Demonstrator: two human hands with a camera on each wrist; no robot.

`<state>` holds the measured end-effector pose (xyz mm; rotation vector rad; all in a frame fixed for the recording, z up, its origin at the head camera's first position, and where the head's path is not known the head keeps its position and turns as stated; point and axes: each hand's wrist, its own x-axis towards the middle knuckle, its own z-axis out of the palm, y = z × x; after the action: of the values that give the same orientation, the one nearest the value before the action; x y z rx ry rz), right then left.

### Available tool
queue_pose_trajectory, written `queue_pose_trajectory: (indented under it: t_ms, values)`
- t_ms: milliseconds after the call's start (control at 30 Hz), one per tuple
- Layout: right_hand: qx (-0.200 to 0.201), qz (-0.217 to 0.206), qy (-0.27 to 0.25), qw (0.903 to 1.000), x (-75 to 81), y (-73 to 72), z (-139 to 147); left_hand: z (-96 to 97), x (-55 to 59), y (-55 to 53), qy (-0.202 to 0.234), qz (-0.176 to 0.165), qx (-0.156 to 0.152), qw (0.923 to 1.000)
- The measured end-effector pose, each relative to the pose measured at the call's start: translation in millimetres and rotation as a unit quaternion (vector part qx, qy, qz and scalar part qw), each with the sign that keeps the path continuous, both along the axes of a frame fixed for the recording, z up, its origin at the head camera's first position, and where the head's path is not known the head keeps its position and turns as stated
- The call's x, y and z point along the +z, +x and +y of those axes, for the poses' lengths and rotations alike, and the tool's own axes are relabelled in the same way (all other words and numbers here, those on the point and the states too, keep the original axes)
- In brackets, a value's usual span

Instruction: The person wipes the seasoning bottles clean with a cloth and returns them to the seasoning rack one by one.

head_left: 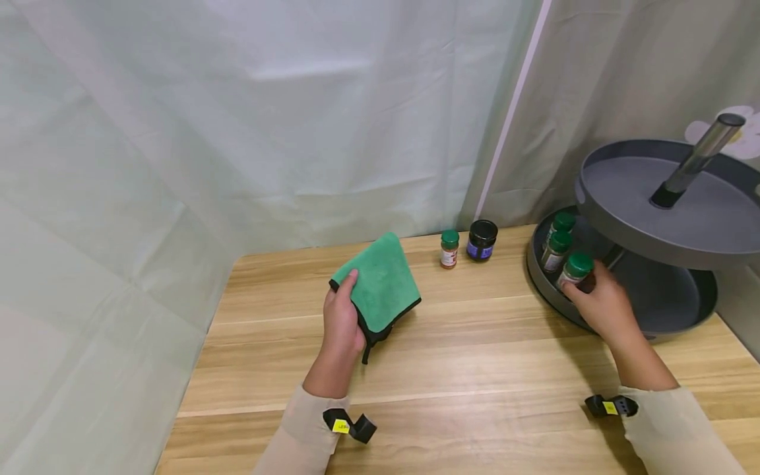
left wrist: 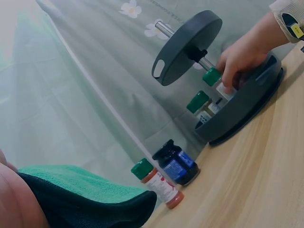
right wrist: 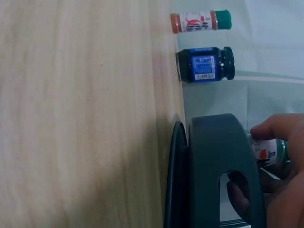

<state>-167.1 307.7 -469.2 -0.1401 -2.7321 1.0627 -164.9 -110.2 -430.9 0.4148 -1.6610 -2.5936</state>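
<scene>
My left hand (head_left: 343, 320) holds a folded green cloth (head_left: 382, 284) with black edging above the table, thumb on top. With my right hand (head_left: 605, 303) I grip a spice jar (head_left: 577, 266) with a green lid, inside the lower tier (head_left: 546, 293) of a dark grey two-tier round rack. Two more green-lidded spice jars (head_left: 557, 251) stand behind it along that tier's left wall. In the right wrist view, the gripped jar (right wrist: 266, 149) shows a label with an orange picture, and the tier's wall hides part of my fingers.
A green-lidded jar of reddish spice (head_left: 449, 249) and a black-lidded dark jar (head_left: 481, 241) stand at the table's back edge, left of the rack. The rack's upper tier (head_left: 665, 224) overhangs the lower one, with a metal post (head_left: 700, 158) rising through it. A pale curtain (head_left: 356, 119) hangs behind.
</scene>
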Motion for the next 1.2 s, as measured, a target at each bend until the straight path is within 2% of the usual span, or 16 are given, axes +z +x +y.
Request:
queue_pose_trajectory:
  t_ms: [167,533,867,1200]
  values:
    - [0.010,-0.029,0.009,0.9995,0.1,0.3,0.6,0.6,1.2,0.5,0.002,0.002,0.001,1.0000]
    - [0.022,-0.053,0.027,0.9980,1.0,-2.3,3.0,2.3,1.0,0.8,0.004,-0.007,0.000,1.0000]
    - [0.021,-0.041,0.051,0.9976,-0.2,-10.4,0.6,2.3,0.7,1.5,-0.002,-0.006,-0.004,1.0000]
    - [0.016,-0.035,0.039,0.9985,-1.4,-21.7,-4.2,1.8,1.4,1.6,-0.001,-0.003,-0.007,1.0000]
